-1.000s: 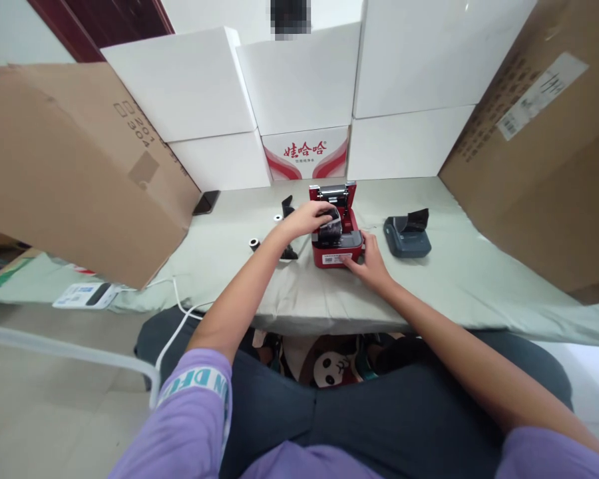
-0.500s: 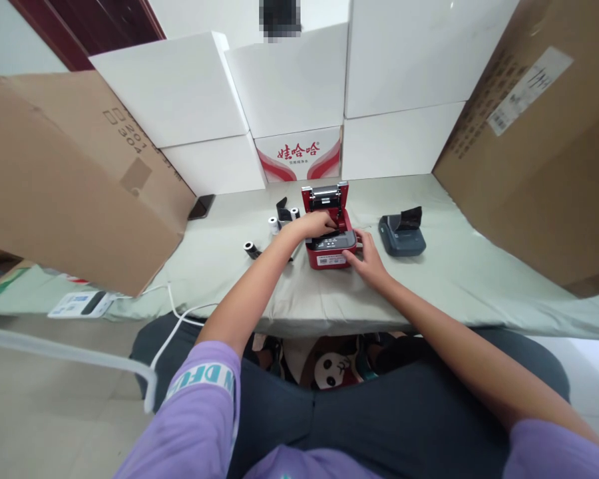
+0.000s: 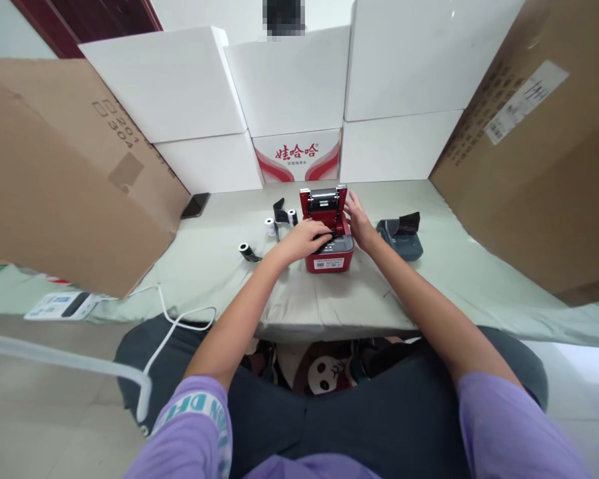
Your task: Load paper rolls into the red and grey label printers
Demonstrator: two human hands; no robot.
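A small red and black label printer point(image 3: 329, 265) stands on the cloth with its lid point(image 3: 323, 201) raised, showing a roller on the lid and a red cavity inside. My left hand point(image 3: 307, 238) lies over the printer's left side, fingers stretched out onto a black strip point(image 3: 325, 243) at the front edge of the cavity. What sits beneath those fingers is partly hidden. At the lid's right side, my right hand point(image 3: 359, 221) has its fingers extended upward, touching or close to the lid and the body; it holds nothing I can see.
Left of the printer lie several small rolls, among them a black-and-white roll point(image 3: 247, 251) and a white roll point(image 3: 270, 227). A dark grey device point(image 3: 403, 243) sits to the right. Cardboard boxes point(image 3: 80, 173) and white boxes point(image 3: 284, 86) border the table. A phone point(image 3: 196, 205) lies far left.
My right hand has moved from the printer's front right corner up to the raised lid's right side. My left hand has drawn back from inside the cavity and flattened over the front edge.
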